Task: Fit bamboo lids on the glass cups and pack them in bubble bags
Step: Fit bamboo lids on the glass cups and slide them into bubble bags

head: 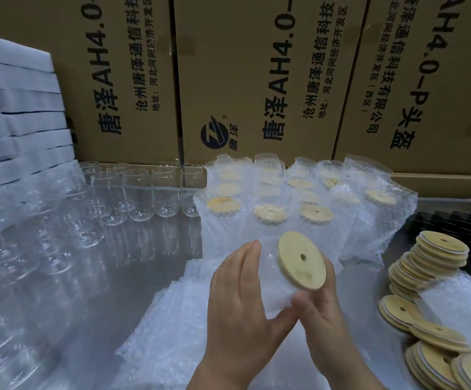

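My left hand [240, 302] and my right hand [320, 313] hold a clear glass cup [270, 280] between them, tilted toward the right. A round bamboo lid [301, 261] with a small hole sits on the cup's mouth. The left hand's fingers wrap the cup's side; the right hand grips its lower part under the lid. Beneath the hands lies a pile of flat bubble bags [172, 327]. Behind them stand several bagged, lidded cups [270, 213]. Bare glass cups [138, 197] stand at the left.
Loose bamboo lids are stacked at the right [436, 257] and lie spread near the bottom right corner [436, 358]. White foam sheets [14, 108] are piled at the far left. Large cardboard boxes [256, 80] wall off the back. The table top [133, 266] is reflective metal.
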